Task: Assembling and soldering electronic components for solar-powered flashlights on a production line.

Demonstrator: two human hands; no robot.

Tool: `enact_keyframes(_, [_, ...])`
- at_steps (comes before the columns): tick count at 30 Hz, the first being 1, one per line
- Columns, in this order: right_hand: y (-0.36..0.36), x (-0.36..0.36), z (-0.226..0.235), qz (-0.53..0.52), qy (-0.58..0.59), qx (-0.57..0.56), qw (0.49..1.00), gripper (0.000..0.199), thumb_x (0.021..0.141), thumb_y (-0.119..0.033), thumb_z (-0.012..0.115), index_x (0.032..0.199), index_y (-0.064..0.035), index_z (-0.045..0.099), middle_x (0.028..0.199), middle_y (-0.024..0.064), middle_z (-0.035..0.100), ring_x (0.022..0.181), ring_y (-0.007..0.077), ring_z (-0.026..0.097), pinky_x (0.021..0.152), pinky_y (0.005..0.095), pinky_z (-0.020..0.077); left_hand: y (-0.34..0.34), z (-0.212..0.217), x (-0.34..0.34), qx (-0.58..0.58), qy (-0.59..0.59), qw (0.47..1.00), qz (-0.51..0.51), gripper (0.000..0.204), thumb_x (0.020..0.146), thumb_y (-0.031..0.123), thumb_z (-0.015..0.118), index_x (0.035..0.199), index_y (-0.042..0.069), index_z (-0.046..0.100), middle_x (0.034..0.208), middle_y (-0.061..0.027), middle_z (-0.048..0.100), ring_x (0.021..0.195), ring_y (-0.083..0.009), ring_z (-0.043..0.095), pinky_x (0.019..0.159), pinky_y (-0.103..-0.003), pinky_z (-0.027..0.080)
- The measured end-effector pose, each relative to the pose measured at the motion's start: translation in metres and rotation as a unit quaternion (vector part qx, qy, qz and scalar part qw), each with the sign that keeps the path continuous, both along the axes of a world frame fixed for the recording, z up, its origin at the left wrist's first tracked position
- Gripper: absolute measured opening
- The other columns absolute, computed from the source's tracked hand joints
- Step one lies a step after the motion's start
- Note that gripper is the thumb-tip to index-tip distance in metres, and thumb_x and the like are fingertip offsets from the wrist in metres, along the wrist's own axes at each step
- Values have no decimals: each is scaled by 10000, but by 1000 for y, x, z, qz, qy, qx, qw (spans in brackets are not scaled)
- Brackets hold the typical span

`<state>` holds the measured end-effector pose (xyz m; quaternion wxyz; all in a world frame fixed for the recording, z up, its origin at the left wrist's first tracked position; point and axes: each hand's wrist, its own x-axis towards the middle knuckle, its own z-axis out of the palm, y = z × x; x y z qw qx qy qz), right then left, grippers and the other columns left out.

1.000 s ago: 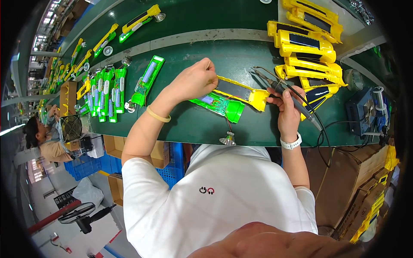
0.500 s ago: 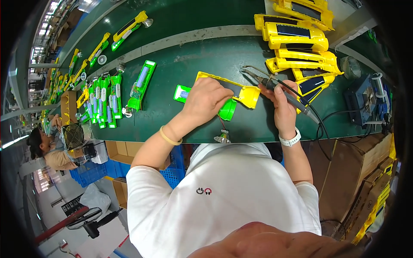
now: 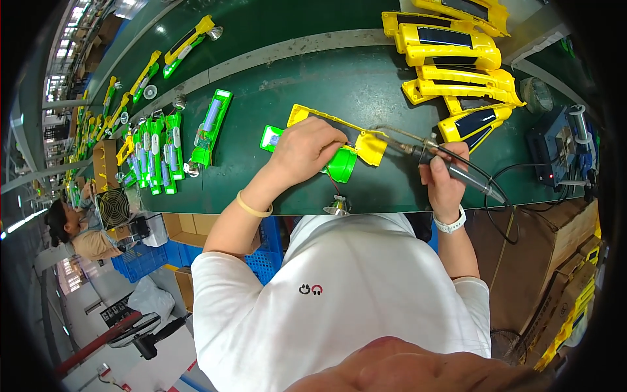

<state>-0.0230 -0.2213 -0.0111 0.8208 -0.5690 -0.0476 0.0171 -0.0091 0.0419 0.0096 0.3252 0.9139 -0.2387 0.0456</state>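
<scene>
My right hand (image 3: 447, 181) grips a soldering iron (image 3: 465, 176), whose tip end reaches toward the wide end of a yellow plastic shell (image 3: 373, 149). Over the middle of that shell, and over a green housing (image 3: 343, 166) lying beneath it, is my left hand (image 3: 302, 149). Its thumb and forefinger are pinched together by the shell's inner edge; whatever lies between them is too small to name. A white part shows at the far end of the green housing. From its near end a thin wire runs to a small reflector lamp (image 3: 337, 206) by the table edge.
Several yellow shells with dark panels (image 3: 450, 57) pile up at the far right. A soldering station (image 3: 550, 151) with a solder reel stands right. Left are an opened green housing (image 3: 212, 127) and a cluster of green units (image 3: 155, 153). Another person (image 3: 81, 228) sits far left.
The soldering iron has turned, its tip dropping to the yellow shell's wide end, while my right hand shifted a little right. My left hand stays pinched over the housing.
</scene>
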Motion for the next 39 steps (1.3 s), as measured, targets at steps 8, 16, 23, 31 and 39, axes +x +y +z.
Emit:
enact_keyframes(8, [3,2,-11,48,-23,-158,986,228,821,-86,646,896,-35,436,750,31,526,614,64,470,549,206,397,-8,20,11,128,39,990,-48,89,722,88,652,809,73,650,752,-67,602,751,-246,596,628,-346,487])
enact_keyframes(16, [10,4,-6,74,5,-222,972,238,791,-115,685,852,-33,469,713,20,509,625,74,449,559,224,389,-9,19,8,151,41,987,-45,82,716,89,647,796,69,648,748,-69,603,741,-245,598,619,-349,490])
enact_keyframes(23, [-2,-1,-9,8,-73,-222,972,232,792,-107,677,868,-34,471,710,27,505,576,79,465,526,225,396,-9,19,11,139,37,989,-44,75,723,93,638,793,68,648,749,-73,604,737,-249,599,618,-350,490])
enact_keyframes(31, [-48,17,19,-177,-156,60,970,347,940,-381,460,1126,-105,363,931,154,563,687,278,611,493,299,504,-6,16,10,125,24,991,-46,49,728,95,620,763,65,636,740,-96,599,727,-277,591,622,-377,479])
enact_keyframes(39, [-104,111,61,-243,-190,-130,942,412,955,-360,433,1204,-60,300,1106,188,554,993,307,612,611,311,574,-10,20,4,123,22,991,-39,62,739,113,620,743,58,649,703,-105,594,699,-281,593,627,-388,485])
